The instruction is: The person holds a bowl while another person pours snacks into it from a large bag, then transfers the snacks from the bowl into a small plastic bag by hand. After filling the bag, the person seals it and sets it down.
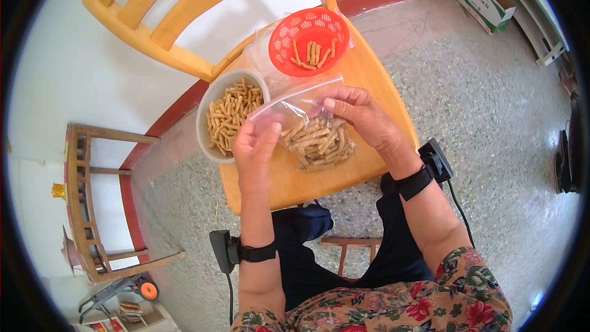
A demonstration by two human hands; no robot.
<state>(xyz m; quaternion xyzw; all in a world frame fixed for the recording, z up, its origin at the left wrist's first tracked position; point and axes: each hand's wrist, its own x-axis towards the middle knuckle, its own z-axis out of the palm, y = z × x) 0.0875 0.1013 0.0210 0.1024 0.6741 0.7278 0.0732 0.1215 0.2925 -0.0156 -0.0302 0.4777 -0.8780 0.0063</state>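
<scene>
A clear zip-lock bag (319, 141) filled with short brown stick snacks rests on the seat of a wooden chair (264, 181). My left hand (255, 142) pinches the left end of the bag's top edge between thumb and fingers. At the other end of that edge, my right hand (359, 110) grips the plastic the same way. Left of the bag stands a pale round bowl (203, 124) holding many of the same sticks (233, 110). Behind the bag is a red plastic basket (283, 40) with several sticks in it.
Crumpled clear plastic (261, 55) lies under the red basket. A wooden rack-like piece of furniture (80, 203) stands against the left wall. A cardboard box (482, 3) sits on the floor at the upper right. Part of another person's dark clothing (574, 141) shows at the right edge.
</scene>
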